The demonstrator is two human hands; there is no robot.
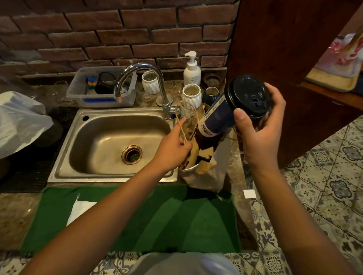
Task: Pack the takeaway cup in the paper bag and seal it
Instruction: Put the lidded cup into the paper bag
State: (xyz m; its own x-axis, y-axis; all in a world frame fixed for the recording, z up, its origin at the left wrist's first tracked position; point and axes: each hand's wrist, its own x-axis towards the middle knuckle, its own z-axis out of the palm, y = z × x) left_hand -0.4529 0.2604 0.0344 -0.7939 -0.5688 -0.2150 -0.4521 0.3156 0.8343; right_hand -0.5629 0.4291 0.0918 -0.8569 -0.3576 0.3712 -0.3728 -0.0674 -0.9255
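While left hand [177,144] pinches twine handle [184,125], right hand [259,128] grips cylindrical black-lidded cup [230,114].

We see the brown paper bag [204,163] standing right of the steel sink [115,146], behind the green mat [151,220]; the black-lidded takeaway cup [230,112] tilts above its mouth, the white pump bottle [192,69] behind.

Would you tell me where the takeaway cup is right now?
Right of the sink, the takeaway cup is tilted in the right hand, over the paper bag.
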